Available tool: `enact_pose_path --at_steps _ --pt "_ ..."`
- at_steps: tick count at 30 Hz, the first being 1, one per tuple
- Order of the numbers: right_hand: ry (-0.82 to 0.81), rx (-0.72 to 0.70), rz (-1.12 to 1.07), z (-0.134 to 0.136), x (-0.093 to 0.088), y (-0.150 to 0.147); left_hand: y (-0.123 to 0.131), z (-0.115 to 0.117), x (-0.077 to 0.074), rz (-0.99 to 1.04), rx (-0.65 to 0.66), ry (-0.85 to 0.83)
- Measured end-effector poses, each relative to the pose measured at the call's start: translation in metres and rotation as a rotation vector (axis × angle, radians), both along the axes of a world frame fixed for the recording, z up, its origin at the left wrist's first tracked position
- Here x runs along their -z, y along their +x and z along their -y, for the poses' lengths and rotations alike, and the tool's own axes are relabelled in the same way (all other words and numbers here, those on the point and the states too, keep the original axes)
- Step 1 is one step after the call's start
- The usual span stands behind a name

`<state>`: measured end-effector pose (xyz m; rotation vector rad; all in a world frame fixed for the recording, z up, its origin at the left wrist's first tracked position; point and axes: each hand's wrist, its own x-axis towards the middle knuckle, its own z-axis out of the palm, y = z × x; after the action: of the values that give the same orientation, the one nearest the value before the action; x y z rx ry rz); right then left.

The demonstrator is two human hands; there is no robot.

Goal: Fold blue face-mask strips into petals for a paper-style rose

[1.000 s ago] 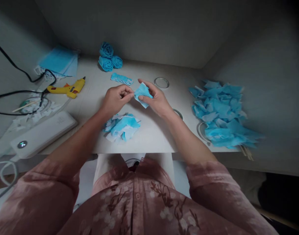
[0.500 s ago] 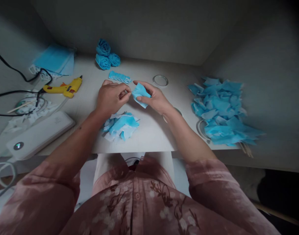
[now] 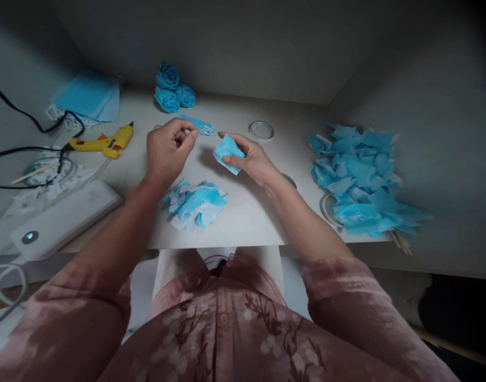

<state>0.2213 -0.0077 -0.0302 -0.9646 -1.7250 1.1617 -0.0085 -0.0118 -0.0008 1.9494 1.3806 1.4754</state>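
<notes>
My right hand [image 3: 253, 159] grips a small light-blue fabric piece [image 3: 228, 153] between thumb and fingers, above the table. To its left, my left hand [image 3: 172, 146] is closed in a pinch, apart from the piece; whatever its fingertips hold is too small to make out. Just behind my left hand lies a folded blue strip [image 3: 203, 127] with white edges, partly hidden by the fingers. Below the hands, a small heap of blue and white fabric scraps [image 3: 199, 204] lies near the table's front edge.
Three blue fabric roses [image 3: 169, 87] stand at the back. On the left are blue face masks [image 3: 87, 98], a yellow glue gun [image 3: 110, 143], cables and a white power bank [image 3: 68, 220]. A tape ring [image 3: 261, 130] lies behind my right hand; a large blue fabric pile [image 3: 356, 175] is at right.
My left hand has drawn away from the fabric piece, toward the left, and now partly covers the folded strip. My right hand holds the piece in nearly the same place.
</notes>
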Motion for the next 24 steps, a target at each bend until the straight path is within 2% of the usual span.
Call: enact_pose_path --at_steps 4,6,10,14,16,18,21,22,24 --pt "-0.013 0.043 -0.019 0.003 -0.001 -0.004 0.012 0.004 -0.002 0.285 0.195 -0.202" --pt "-0.017 0.056 -0.02 0.004 -0.001 -0.005 0.015 0.006 -0.004 0.336 0.251 -0.294" --pt "-0.038 0.063 -0.049 0.004 0.0 -0.006 0.014 0.009 -0.006 0.35 0.293 -0.335" --pt "-0.052 0.081 -0.074 0.004 0.0 -0.007 0.011 0.005 -0.004 0.361 0.264 -0.342" --pt "-0.059 0.088 -0.079 0.003 0.0 -0.007 0.007 0.002 -0.008 0.394 0.231 -0.322" --pt "-0.058 0.088 -0.088 0.003 -0.001 -0.007 -0.001 -0.001 -0.02 0.461 0.17 -0.279" --pt "-0.045 0.092 -0.1 0.003 -0.003 -0.007 -0.021 0.0 -0.045 0.567 0.024 -0.17" --pt "-0.044 0.094 -0.1 0.002 -0.004 -0.007 -0.031 0.002 -0.054 0.59 -0.032 -0.086" --pt "-0.047 0.096 -0.103 0.002 -0.004 -0.008 -0.054 0.01 -0.065 0.522 -0.061 0.076"
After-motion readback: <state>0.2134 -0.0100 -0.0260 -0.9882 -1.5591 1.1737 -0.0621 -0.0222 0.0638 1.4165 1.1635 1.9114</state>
